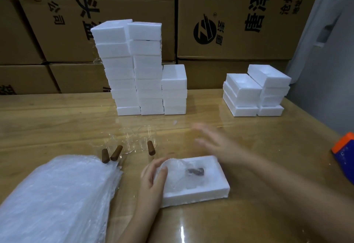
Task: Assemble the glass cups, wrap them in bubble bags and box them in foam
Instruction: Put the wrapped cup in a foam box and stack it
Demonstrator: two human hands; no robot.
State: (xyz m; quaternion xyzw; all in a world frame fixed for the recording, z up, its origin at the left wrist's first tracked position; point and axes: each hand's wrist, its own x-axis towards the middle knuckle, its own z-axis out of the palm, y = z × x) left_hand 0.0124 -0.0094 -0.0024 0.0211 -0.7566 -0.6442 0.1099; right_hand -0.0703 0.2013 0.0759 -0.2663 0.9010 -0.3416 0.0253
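I see left hand (153, 175) curled round the left end of the foam tray (193, 196), thumb on the bubble-wrapped cup (183, 173) lying inside it; right hand (216, 145) blurred, fingers spread, holding nothing, above the surface (239, 223) just beyond the tray; three bare glass cups (124, 143) stand behind the bubble bag pile (57, 194); foam stacks (138, 70) at the back.
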